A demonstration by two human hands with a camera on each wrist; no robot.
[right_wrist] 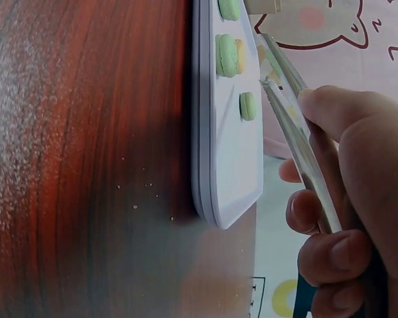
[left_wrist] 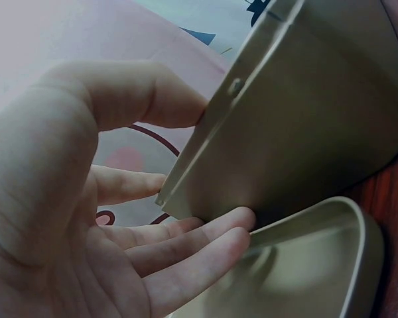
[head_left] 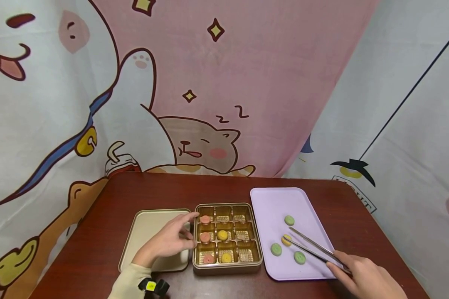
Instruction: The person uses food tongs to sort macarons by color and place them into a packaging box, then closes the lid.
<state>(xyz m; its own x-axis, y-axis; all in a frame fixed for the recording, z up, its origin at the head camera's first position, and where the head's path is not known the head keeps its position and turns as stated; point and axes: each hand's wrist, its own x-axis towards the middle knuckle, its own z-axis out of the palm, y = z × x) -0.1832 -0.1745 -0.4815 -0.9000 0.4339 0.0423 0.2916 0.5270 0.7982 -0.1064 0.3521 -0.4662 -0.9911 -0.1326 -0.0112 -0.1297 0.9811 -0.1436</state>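
Note:
My left hand (head_left: 170, 238) rests against the left side of a gold tin box (head_left: 228, 270), thumb and fingers spread along its rim. Inside, a gold insert of square compartments holds pink macarons (head_left: 205, 237) down the left column. Yellow macarons (head_left: 222, 235) sit in the middle column's centre and front compartments. My right hand (head_left: 370, 276) grips metal tongs (head_left: 314, 243) over a lilac tray (head_left: 280, 199). The tong tips stand apart above a yellow macaron (head_left: 286, 240) and hold nothing. Green macarons (head_left: 299, 257) lie around it on the tray.
The gold lid (head_left: 149, 224) lies left of the box, partly under my left hand and forearm. Everything stands on a dark red-brown wooden table (head_left: 164, 187). Crumbs (right_wrist: 135, 207) dot the tabletop beside the tray. A cartoon-printed cloth (head_left: 269, 83) hangs behind the table.

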